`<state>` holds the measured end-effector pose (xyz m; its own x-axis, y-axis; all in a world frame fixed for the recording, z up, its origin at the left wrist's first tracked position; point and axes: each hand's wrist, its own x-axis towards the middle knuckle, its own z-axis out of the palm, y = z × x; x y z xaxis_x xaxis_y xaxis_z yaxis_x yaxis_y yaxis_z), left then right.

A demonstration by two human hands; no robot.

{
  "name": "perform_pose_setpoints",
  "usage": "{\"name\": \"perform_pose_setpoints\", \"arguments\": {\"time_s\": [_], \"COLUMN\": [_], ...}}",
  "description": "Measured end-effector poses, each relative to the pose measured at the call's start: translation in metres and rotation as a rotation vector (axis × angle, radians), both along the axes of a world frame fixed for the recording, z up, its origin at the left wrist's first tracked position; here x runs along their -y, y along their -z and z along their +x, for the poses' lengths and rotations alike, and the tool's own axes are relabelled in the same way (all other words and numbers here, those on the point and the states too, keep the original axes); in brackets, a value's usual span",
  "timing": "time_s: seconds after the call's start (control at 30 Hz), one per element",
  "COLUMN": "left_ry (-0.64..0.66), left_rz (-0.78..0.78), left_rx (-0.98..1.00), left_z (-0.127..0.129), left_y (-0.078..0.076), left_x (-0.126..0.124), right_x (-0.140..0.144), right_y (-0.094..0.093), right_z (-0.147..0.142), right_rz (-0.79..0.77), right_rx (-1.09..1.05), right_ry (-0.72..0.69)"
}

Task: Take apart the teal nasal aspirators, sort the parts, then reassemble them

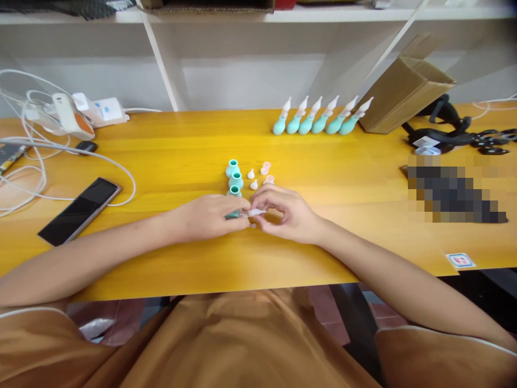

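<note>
Both hands pinch one teal bulb (233, 214), white-tipped.

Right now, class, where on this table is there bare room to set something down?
Bare wood lies between the phone and the teal bulbs, and between the hands and the finished row. The cables crowd the left end, the black straps the right.

Yellow wooden table (169, 156), white shelf (202, 17) above, perhaps reddish floor (323, 307)

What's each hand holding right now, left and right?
Left hand: closed on a teal bulb.
Right hand: fingertips pinched on a small white tip at the bulb's mouth.
</note>
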<state>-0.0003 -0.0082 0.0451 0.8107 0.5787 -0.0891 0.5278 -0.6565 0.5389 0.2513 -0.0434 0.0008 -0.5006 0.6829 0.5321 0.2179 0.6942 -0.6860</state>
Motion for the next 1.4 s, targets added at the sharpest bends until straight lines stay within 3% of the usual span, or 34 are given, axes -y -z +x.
{"name": "perform_pose_setpoints", "arguments": {"time_s": [0.17,0.4,0.63,0.87,1.0,1.13,1.27,1.4], "left_ry": [0.04,0.225,0.186,0.423,0.403,0.381,0.318,0.269], "left_rz": [0.036,0.37,0.247,0.579,0.601,0.6,0.739,0.789], "left_rx": [0.039,0.334,0.377,0.287,0.278,0.341,0.28,0.191], "left_z": [-0.004,-0.016,-0.011,-0.011,-0.008,-0.009,-0.013,-0.014], "left_y": [0.001,0.019,0.009,0.015,0.02,0.012,0.003,0.003], "left_x": [0.0,-0.001,0.002,-0.002,-0.002,-0.001,-0.003,-0.002], "right_x": [0.001,0.003,0.001,-0.001,-0.001,-0.001,0.0,0.003], "right_y": [0.001,0.001,0.0,0.0,0.0,-0.001,-0.004,-0.005], "right_z": [-0.002,-0.003,-0.001,0.0,0.001,0.002,0.003,0.0], "right_rz": [-0.058,-0.164,-0.139,-0.043,-0.033,-0.061,-0.171,-0.268], "right_rx": [-0.033,-0.091,-0.085,-0.044,-0.016,-0.036,-0.096,-0.18], "right_ry": [-0.002,0.009,0.017,0.011,0.02,0.018,0.011,-0.028]}}
